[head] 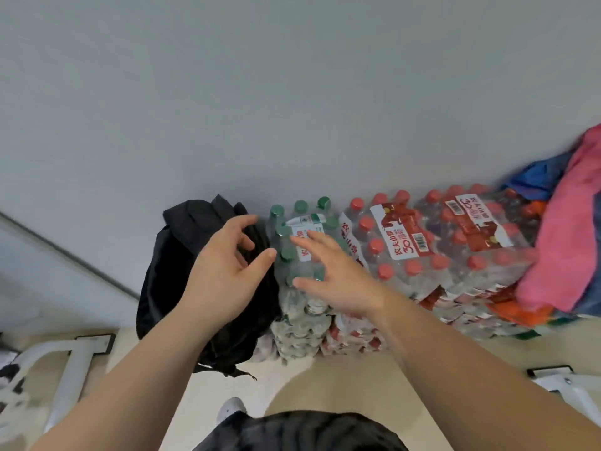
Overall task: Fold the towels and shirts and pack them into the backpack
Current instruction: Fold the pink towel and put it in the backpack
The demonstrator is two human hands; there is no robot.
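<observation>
Step in hand: fetching the black backpack [169, 271], centre-left against the wall [292, 92]. Reaches with left hand [224, 271] over it, perhaps touching, and right hand [338, 278] beside, both spread, empty. Next calls for gripping its top; clothes pile [559, 239] waits far right.

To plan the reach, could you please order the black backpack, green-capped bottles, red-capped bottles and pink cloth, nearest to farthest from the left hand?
1. Black backpack, right at the left hand.
2. Green-capped bottles, just right.
3. Red-capped bottles, farther right.
4. Pink cloth, far right.
</observation>
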